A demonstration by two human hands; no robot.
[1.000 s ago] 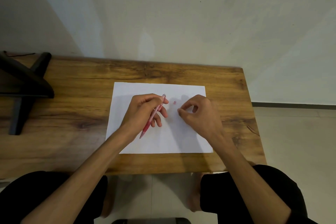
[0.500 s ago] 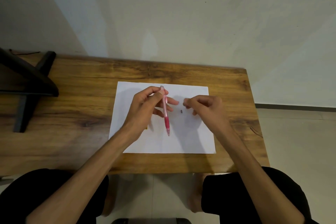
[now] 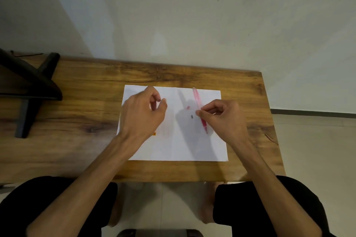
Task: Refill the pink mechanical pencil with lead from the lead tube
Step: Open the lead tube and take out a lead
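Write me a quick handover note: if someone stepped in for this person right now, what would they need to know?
Right hand: pinching the pink mechanical pencil mid-barrel, tip toward the person.
Left hand: empty, open, hovering over the white paper.
On the paper: small pink cap and tiny dark piece beside the pencil. Something orange peeks from under the left hand, possibly the lead tube.
Done: cap appears off.
Left: insert lead, recap.

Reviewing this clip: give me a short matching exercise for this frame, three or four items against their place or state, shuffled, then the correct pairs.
Items:
1. pink pencil
2. left hand
3. small dark piece
4. black stand

States:
A. lying loose on the white paper
B. holding nothing, fingers curled
C. on the table's far left
D. pinched by the right hand

Pairs: 1-D, 2-B, 3-A, 4-C
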